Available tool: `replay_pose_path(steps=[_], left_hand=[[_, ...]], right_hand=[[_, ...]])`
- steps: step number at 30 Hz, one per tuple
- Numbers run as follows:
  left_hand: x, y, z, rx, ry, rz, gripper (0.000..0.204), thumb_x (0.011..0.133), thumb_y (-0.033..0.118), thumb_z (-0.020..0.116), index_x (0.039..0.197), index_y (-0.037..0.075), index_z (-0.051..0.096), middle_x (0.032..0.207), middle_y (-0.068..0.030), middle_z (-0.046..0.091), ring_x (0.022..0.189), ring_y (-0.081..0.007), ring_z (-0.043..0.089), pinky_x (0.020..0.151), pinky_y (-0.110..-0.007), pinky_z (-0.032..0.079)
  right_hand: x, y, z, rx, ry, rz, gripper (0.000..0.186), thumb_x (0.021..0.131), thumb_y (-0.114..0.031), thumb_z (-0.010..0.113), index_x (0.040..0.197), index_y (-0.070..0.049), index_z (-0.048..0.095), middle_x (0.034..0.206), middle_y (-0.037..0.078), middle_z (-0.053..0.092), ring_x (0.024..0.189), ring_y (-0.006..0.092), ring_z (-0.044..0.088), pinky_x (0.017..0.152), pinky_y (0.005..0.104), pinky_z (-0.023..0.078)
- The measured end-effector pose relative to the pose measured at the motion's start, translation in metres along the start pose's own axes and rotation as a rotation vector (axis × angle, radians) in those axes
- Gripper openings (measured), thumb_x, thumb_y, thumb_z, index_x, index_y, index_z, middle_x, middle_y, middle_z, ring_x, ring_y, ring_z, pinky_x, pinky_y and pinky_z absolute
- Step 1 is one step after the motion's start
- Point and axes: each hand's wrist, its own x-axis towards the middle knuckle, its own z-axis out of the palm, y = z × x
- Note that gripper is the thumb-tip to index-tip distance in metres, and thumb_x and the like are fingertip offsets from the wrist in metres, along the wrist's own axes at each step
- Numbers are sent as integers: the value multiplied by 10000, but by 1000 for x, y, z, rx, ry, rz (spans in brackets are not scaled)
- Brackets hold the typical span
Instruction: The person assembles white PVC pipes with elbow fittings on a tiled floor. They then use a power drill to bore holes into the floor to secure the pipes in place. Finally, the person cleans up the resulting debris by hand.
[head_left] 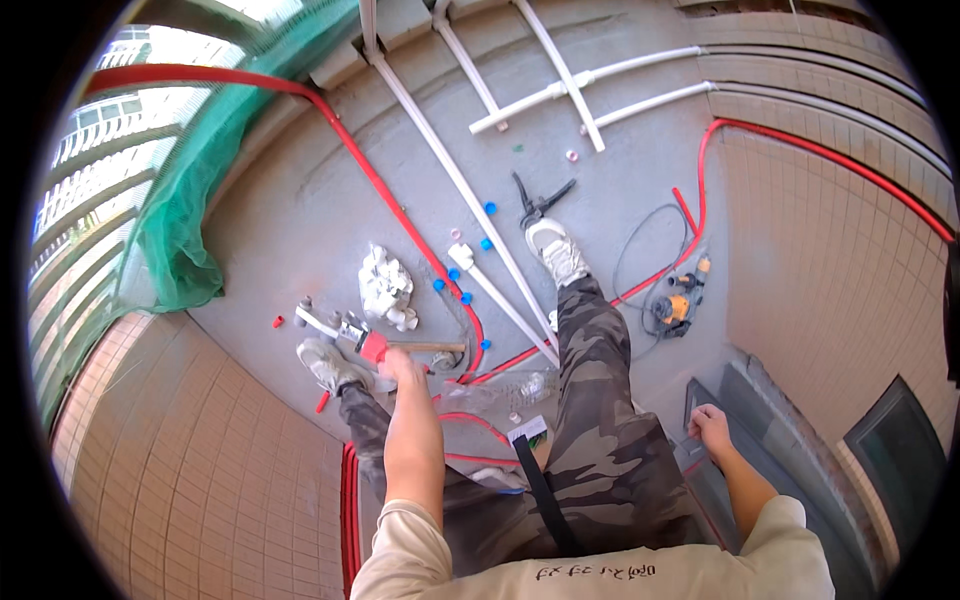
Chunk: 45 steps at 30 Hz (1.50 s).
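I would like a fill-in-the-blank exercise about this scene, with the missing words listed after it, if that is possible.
1. The red-handled tool is held in the person's ____ hand.
2. The black tool lies just beyond the toe of the person's ____ shoe.
3. The small round caps scattered about are coloured ____.
4. The netting that hangs at the picture's left is coloured ____.

Missing words: left; right; blue; green.

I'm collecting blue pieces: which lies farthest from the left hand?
The topmost blue piece, the only one right of the long white pipe; the others lie nearer the left hand.
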Motion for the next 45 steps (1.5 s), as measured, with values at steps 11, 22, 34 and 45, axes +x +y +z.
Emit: replay_pose_path(steps=[11, 22, 34, 45], left_hand=[[57, -14, 38, -135, -102, 74, 262, 788, -92, 580, 1023, 4, 642, 864, -24, 607, 707, -133, 550, 610, -351, 432], [31, -8, -18, -75, -80, 36, 325, 630, -141, 626, 905, 26, 582, 849, -27, 565, 724, -196, 552, 653, -376, 444], [11, -11, -30, -103, -90, 34, 377, 615, -167, 618, 934, 32, 599, 864, -7, 562, 726, -209, 542, 643, -371, 427], [16, 8, -48, -45, -76, 81, 343, 631, -156, 601, 889, 63, 550, 822, 7, 529, 697, -166, 526, 610, -350, 442]], right_hand=[[-161, 85, 219, -130, -255, 436, 182, 1007, -172, 606, 929, -14, 651, 749, 54, 656, 669, 178, 639, 598, 320, 490], [6, -99, 225, -82, 192, -201, 202, 1028, -202, 606, 999, -9, 657, 771, 16, 604, 681, 90, 551, 636, 276, 454], [9, -250, 378, -136, -540, -401, 347, 996, -268, 681, 1185, 23, 660, 1002, 88, 711, 891, 152, 664, 807, 312, 528], [83, -287, 600, -124, -191, -480, 794, 891, -292, 752, 1506, 38, 372, 1360, 289, 585, 1230, 389, 590, 1042, 448, 471]])
